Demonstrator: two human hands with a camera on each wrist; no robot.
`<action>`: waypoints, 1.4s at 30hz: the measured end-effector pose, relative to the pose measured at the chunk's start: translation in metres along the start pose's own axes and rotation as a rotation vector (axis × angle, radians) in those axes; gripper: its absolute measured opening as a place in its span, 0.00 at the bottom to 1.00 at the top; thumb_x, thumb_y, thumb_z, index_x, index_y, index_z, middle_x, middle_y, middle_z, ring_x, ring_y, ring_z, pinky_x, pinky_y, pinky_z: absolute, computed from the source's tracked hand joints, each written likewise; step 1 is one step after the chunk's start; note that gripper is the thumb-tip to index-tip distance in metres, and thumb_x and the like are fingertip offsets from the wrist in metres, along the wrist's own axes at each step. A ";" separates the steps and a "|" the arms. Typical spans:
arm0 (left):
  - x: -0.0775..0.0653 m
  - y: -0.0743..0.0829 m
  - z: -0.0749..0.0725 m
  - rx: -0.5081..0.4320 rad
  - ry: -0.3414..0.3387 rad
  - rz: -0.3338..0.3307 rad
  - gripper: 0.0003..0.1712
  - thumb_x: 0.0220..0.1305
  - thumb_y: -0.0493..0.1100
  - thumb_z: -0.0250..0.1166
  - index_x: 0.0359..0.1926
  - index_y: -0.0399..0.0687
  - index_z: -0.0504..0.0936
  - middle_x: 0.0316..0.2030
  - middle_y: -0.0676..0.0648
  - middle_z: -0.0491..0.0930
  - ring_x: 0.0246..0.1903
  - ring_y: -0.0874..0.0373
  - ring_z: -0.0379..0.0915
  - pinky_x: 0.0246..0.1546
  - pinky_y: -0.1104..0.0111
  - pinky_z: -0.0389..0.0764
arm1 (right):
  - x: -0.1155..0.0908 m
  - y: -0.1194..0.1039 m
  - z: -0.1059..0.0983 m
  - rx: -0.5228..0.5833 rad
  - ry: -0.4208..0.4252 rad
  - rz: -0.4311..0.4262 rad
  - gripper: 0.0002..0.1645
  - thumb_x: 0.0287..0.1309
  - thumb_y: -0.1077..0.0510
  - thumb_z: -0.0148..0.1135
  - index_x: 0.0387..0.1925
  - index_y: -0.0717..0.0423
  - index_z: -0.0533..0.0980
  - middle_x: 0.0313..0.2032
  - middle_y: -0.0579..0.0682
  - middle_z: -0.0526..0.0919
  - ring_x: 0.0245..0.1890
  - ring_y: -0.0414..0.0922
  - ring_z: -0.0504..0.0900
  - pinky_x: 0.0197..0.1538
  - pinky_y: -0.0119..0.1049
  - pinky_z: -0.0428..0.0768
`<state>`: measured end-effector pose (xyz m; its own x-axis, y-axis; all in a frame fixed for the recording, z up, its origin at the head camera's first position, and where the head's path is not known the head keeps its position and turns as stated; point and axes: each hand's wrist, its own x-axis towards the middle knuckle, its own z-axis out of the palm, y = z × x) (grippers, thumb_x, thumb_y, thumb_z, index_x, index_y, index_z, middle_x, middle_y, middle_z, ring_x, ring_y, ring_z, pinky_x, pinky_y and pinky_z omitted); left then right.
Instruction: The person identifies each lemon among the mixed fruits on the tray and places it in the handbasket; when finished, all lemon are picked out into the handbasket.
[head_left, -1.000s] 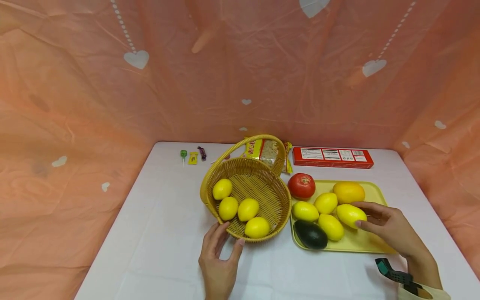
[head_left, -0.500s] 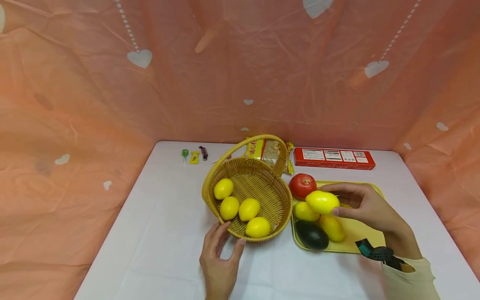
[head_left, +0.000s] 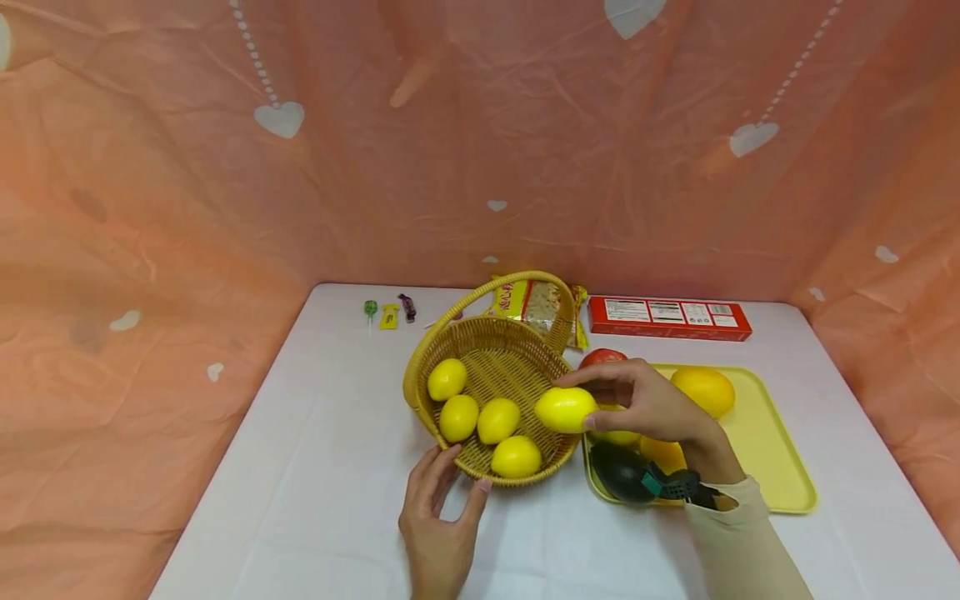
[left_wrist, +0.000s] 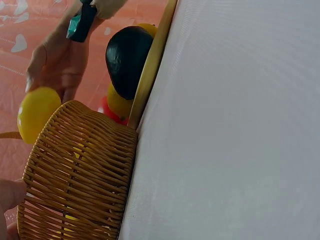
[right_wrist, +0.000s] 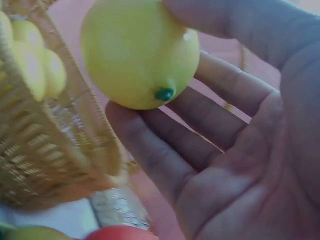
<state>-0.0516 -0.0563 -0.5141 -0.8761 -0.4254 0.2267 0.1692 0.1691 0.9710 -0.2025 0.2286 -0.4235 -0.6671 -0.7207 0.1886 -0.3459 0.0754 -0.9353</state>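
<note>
My right hand (head_left: 648,404) pinches a lemon (head_left: 566,409) between thumb and fingertips, above the right side of the wicker basket (head_left: 420,398). In the right wrist view the lemon (right_wrist: 140,55) shows a small green tip. Several other lemons (head_left: 498,419) lie inside the basket along its left and front. My left hand (head_left: 438,521) holds the basket's front rim, fingers and thumb curved at the edge. To the right, a yellow tray (head_left: 780,467) bears a dark green avocado (head_left: 618,473), an orange-yellow mango (head_left: 702,390) and more lemons, partly hidden by my right arm.
A red tomato-like fruit (head_left: 602,357) is half covered by my right hand. Behind the basket lie a snack bag (head_left: 536,307) and a red box (head_left: 670,317). A green lollipop (head_left: 371,308) and small wrapped candies (head_left: 389,317) lie at the back left. The basket's tall handle (head_left: 480,292) arches up.
My right hand has lifted the lemon off the tray and carried it left to over the basket. My left hand has stayed at the basket's front rim.
</note>
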 end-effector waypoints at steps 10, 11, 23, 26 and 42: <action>-0.001 0.000 0.001 -0.013 0.002 0.009 0.32 0.58 0.35 0.85 0.64 0.41 0.86 0.67 0.43 0.78 0.64 0.44 0.83 0.67 0.65 0.87 | 0.018 -0.001 0.027 -0.321 -0.065 0.079 0.27 0.62 0.57 0.80 0.63 0.48 0.86 0.60 0.44 0.90 0.57 0.41 0.87 0.63 0.34 0.90; -0.001 0.000 0.001 -0.010 0.004 0.011 0.32 0.58 0.35 0.85 0.64 0.41 0.87 0.67 0.43 0.79 0.63 0.45 0.83 0.67 0.65 0.87 | 0.019 -0.002 0.030 -0.352 -0.068 0.076 0.27 0.62 0.57 0.81 0.63 0.47 0.86 0.59 0.44 0.91 0.56 0.41 0.87 0.62 0.35 0.90; 0.001 0.000 0.000 0.001 0.007 0.020 0.32 0.58 0.34 0.85 0.63 0.41 0.86 0.67 0.42 0.78 0.63 0.56 0.83 0.67 0.64 0.87 | 0.020 -0.012 0.038 -0.492 -0.052 0.067 0.28 0.58 0.59 0.80 0.61 0.47 0.87 0.57 0.40 0.91 0.57 0.40 0.87 0.65 0.38 0.90; 0.001 0.000 0.000 -0.002 0.008 0.018 0.32 0.58 0.34 0.85 0.63 0.40 0.86 0.67 0.42 0.78 0.63 0.50 0.83 0.67 0.65 0.87 | 0.020 -0.013 0.038 -0.490 -0.062 0.074 0.27 0.58 0.59 0.79 0.61 0.46 0.87 0.57 0.40 0.91 0.58 0.40 0.87 0.66 0.40 0.90; 0.001 0.000 -0.001 0.009 -0.004 0.016 0.31 0.59 0.35 0.85 0.63 0.46 0.87 0.67 0.42 0.78 0.63 0.61 0.83 0.66 0.65 0.88 | 0.028 -0.008 0.057 -0.448 -0.149 0.069 0.28 0.62 0.57 0.79 0.63 0.44 0.86 0.59 0.39 0.90 0.59 0.38 0.86 0.68 0.40 0.89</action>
<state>-0.0519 -0.0570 -0.5139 -0.8754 -0.4188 0.2414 0.1787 0.1838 0.9666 -0.1808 0.1690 -0.4282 -0.6081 -0.7920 0.0550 -0.5762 0.3926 -0.7169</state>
